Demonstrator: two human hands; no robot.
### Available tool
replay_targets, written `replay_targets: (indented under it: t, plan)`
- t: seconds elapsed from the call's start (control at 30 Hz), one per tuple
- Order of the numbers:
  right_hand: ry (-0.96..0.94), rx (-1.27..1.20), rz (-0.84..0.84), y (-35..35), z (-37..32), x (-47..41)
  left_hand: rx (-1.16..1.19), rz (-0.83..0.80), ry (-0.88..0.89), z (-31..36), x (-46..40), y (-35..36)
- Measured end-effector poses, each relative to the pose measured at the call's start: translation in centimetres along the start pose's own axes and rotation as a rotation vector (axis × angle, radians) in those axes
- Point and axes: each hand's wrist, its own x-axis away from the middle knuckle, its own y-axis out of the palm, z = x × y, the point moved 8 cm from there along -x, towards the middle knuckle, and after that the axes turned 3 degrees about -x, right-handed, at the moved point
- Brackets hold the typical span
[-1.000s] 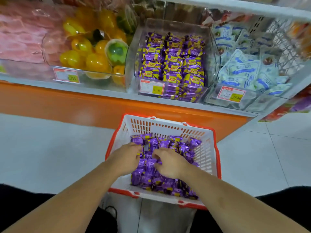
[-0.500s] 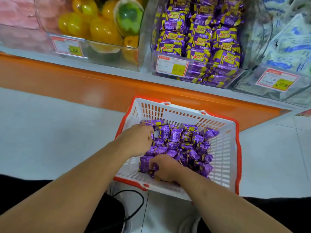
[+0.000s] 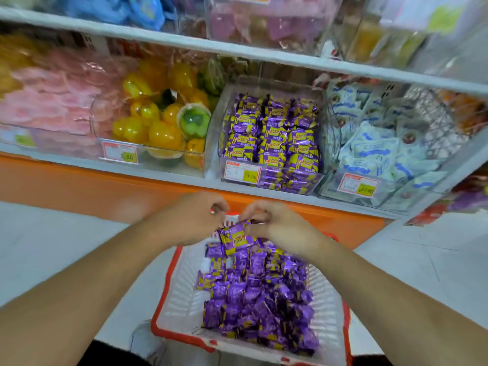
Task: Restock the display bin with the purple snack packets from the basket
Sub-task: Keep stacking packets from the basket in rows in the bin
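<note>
Both hands grip one purple snack packet (image 3: 239,235) over the basket (image 3: 182,299): left hand (image 3: 196,217), right hand (image 3: 274,225). Display bin (image 3: 320,178) at 12 o'clock (right hand nearer), packet's long axis roughly 2–8.

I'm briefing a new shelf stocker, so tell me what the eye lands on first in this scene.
First come the two hands, left hand and right hand, raised together over the far end of the basket and holding a few purple snack packets between them. Below them the white, red-rimmed basket on the floor is heaped with the same packets. Straight above, on the lowest shelf, the clear display bin holds neat rows of them, between yellow jelly cups and pale blue packets.
</note>
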Motion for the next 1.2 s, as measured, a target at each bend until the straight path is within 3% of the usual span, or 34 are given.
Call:
replay_targets:
  t: [0.2,0.37,0.47,0.63,0.73,0.93,1.03,1.13,1.2]
  plan:
    - [-0.088,-0.014,-0.015,-4.0,-5.9,3.5,0.408,-0.023,0.061,3.9,0.8,-2.5]
    - [-0.149,-0.136,0.275,-7.6,-7.2,3.0,0.492,-0.073,0.071,5.9,-0.2,-1.9]
    - [-0.176,-0.220,0.344,-8.9,-7.6,2.4,0.586,-0.143,0.029,6.8,-0.9,-1.3]
    - [-0.198,-0.076,0.225,-8.8,-8.8,1.6,0.882,-0.010,-0.083,7.0,-2.4,-2.2]
    - [-0.204,0.010,0.262,-9.1,-9.0,1.2,0.962,0.088,-0.112,6.8,-3.3,-2.6]
    - [-0.445,0.663,0.405,-8.7,-10.6,1.3,1.115,0.223,-0.182,5.5,-5.0,-2.4]
    - [-0.446,0.705,0.504,-9.7,-11.1,0.4,0.971,0.284,-0.121,5.6,-6.3,-3.3]
    - [-0.395,0.711,0.592,-12.0,-11.5,-1.7,0.341,0.498,0.085,6.1,-8.1,-6.3]
    - [-0.392,0.789,0.631,-13.4,-11.7,-3.6,0.069,0.541,0.253,7.4,-9.4,-7.1]
